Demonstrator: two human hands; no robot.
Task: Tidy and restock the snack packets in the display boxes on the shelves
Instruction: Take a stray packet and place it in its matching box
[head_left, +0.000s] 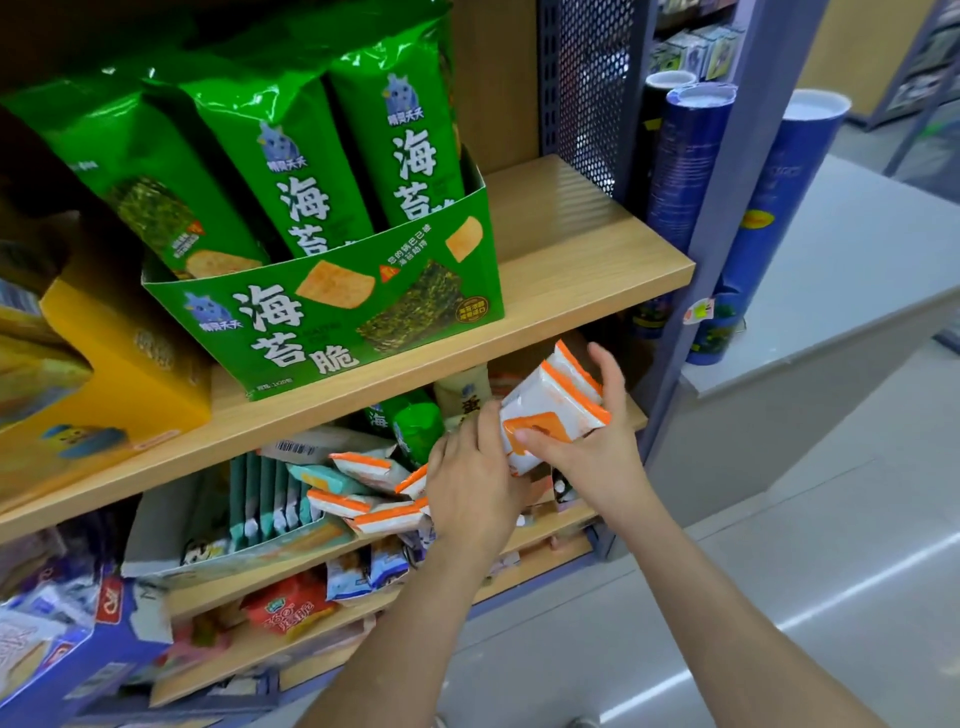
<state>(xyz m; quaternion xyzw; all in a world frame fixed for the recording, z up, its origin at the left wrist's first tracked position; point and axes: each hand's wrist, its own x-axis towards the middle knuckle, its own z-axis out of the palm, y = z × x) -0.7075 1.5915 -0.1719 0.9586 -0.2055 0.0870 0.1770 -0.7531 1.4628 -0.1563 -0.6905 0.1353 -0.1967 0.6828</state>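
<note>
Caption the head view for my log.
Right hand grips a stack of orange-and-white packets, left hand touching it, below the green display box.

The right hand (597, 452) grips a stack (550, 410) of white-and-orange packets in front of the lower shelf (566, 522). The left hand (475, 483) touches the stack's left edge, its fingers hidden. More such packets (374, 499) lie loose below. Above, a green box (332, 317) holds 3 green bags (291, 182).

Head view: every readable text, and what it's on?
"海苔脆": front of the green display box.
"海苔": green packets standing in it, lower print hidden.
Unreadable, small or blurred: box fine print, barcode packet, red packet, blue tubes, orange-white packets.
</note>
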